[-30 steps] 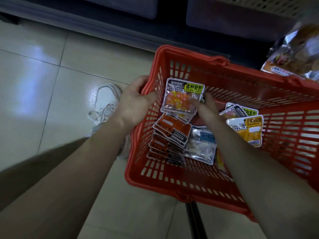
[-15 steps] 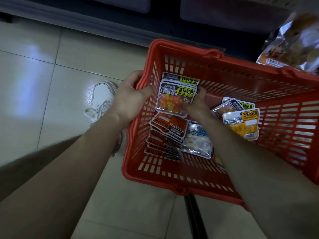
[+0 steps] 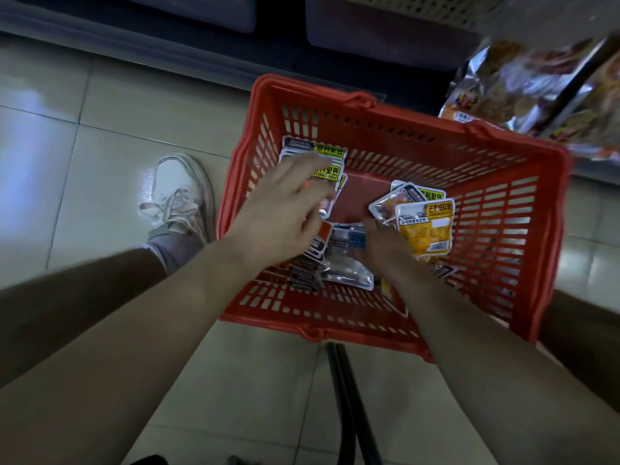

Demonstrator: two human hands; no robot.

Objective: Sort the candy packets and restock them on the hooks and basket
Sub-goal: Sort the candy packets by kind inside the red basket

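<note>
Left hand (image 3: 285, 209) spread over packets (image 3: 323, 151), right hand (image 3: 385, 245) — perhaps — gripping

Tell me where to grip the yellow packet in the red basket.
Probably pinch the yellow packet at its right edge, coming from above on the right: it lies face up atop other packets, that edge is bare, and the right hand crowds its left.
</note>
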